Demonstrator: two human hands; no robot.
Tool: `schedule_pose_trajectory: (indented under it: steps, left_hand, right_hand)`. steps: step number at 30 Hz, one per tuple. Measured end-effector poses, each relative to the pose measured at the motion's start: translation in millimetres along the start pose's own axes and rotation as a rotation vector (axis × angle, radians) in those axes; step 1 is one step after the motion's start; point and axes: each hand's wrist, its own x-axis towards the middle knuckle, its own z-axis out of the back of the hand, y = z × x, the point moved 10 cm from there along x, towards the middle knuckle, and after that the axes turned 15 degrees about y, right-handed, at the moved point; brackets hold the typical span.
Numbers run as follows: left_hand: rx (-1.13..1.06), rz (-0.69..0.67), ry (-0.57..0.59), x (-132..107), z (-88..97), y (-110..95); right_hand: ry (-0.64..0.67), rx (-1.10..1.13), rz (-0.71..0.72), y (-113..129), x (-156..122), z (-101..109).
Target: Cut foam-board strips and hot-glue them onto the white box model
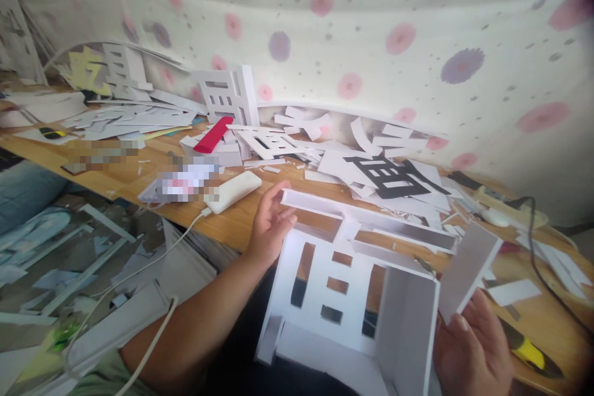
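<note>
My left hand [271, 223] grips the upper left edge of a large white foam-board cut-out shaped like a character [343, 278], with fingers curled round its rim. The cut-out leans from the table edge toward my lap. My right hand [471, 352] sits at the lower right and pinches a white strip of board [466, 272], held upright beside the cut-out's right wall.
A wooden table [241, 219] carries heaps of white paper scraps [297, 136], a black character cut-out [387, 179], a red piece [213, 134], a white power bank [233, 190] with cable, and a yellow utility knife [529, 352]. A flowered cloth [371, 43] hangs behind. Scraps litter the floor at left.
</note>
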Motion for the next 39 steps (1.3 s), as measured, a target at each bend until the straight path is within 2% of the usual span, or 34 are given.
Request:
schedule_pose_trajectory:
  steps: [5,11,17,21,25,31,39]
  left_hand:
    - [-0.107,0.044,-0.050,1.0,1.8,8.6]
    - [-0.287,0.178,-0.130,-0.9,1.1,19.8]
    - [-0.337,0.260,-0.126,-4.0,1.9,28.3]
    - [-0.369,0.358,-0.035,-12.9,-0.7,43.4]
    - [-0.393,0.420,0.074,-23.0,-7.3,49.3]
    - [-0.322,0.496,0.123,-34.0,-9.6,49.8]
    - [-0.287,0.498,0.172,-30.8,-10.5,49.4]
  right_hand:
    - [-0.014,0.024,-0.011,0.8,-1.1,-1.0]
    - [0.003,0.056,0.014,-0.9,0.8,0.3]
    - [0.011,0.045,0.065,3.8,2.2,-1.8]
    - [0.023,0.090,0.064,3.1,1.1,-3.8]
    - [-0.005,0.076,0.071,4.7,0.3,-1.4]
    - [-0.001,0.045,0.073,6.2,1.2,-2.4]
    - [-0.039,-0.012,0.067,6.8,0.6,3.5]
